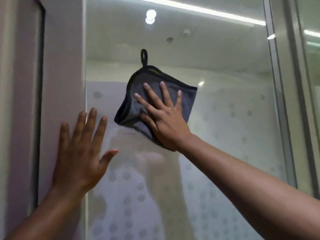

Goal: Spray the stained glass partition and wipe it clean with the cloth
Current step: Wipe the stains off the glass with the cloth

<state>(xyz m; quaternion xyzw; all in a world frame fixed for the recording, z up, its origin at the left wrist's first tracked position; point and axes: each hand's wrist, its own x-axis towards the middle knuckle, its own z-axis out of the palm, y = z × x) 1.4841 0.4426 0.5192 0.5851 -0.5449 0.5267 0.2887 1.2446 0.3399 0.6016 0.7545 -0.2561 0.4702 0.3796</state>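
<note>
While R hand (164, 116) presses folded grey cloth (187, 99) flat w/ spread fingers, dotted frosted glass (225, 135) looks hazy.

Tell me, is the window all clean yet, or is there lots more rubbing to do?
Not yet. No spray bottle shows in either hand, so spraying looks finished for now. The right hand presses the grey cloth flat on the glass partition, wiping. The left hand rests open on the glass edge. A cloudy smear below the cloth remains to wipe.
</note>
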